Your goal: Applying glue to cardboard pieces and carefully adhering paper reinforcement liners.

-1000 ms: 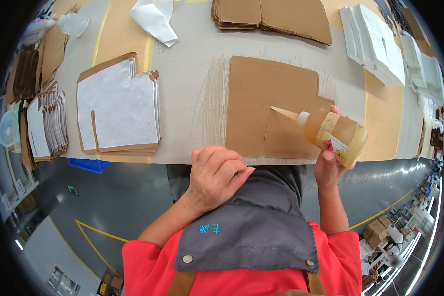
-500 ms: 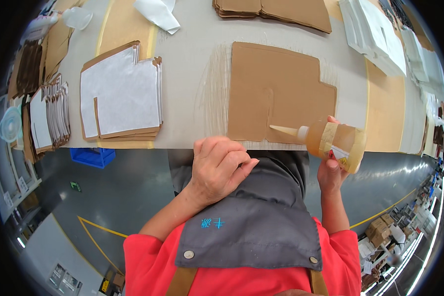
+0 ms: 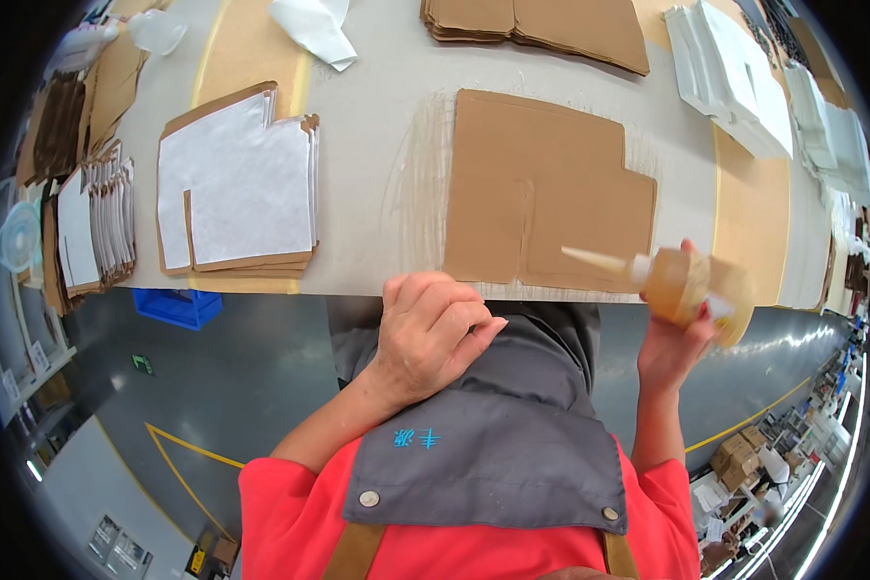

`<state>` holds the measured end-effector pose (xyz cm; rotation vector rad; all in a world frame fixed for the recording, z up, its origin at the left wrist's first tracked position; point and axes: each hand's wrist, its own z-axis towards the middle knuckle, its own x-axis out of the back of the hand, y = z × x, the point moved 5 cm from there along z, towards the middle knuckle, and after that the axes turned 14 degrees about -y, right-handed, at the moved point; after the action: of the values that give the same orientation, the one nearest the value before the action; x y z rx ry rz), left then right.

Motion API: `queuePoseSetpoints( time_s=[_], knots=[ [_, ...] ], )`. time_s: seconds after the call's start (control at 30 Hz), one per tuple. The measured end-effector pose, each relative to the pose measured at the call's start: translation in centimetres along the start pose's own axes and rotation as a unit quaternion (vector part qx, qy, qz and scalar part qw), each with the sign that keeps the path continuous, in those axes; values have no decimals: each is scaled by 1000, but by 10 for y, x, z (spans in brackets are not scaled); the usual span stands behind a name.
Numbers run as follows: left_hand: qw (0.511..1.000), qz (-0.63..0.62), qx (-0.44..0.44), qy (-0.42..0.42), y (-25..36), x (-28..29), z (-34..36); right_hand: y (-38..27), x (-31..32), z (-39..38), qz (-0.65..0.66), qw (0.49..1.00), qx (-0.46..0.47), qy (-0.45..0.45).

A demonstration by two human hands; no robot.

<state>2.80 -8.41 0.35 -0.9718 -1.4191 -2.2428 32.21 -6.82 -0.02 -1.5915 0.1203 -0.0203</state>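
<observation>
My left hand is curled closed at the near table edge, its palm and whatever it may hold hidden. My right hand grips a blurred amber squeeze bottle with a long pale nozzle pointing left, over the lower right corner of a brown cut panel. The panel lies flat, with a thin line running up from its near edge. To the left lies a pile of white-faced panels with brown edges.
The worktable bears a brown stack at the back, white pieces at right, a white scrap and more piles at left. A blue crate sits below the left edge.
The bottle in my right hand first moved down along the panel's line, then right, away from it toward the panel's corner. My left hand shifted only slightly.
</observation>
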Motion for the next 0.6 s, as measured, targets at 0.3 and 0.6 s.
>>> queuePoseSetpoints(
  time_s=[0.3,0.6],
  knots=[
    [1000,2,20,-4,-7,4,4,17,-50,63,35,993,14,-113],
    [1000,-3,28,-6,-8,3,2,22,-47,55,23,991,-2,-128]
  ],
)
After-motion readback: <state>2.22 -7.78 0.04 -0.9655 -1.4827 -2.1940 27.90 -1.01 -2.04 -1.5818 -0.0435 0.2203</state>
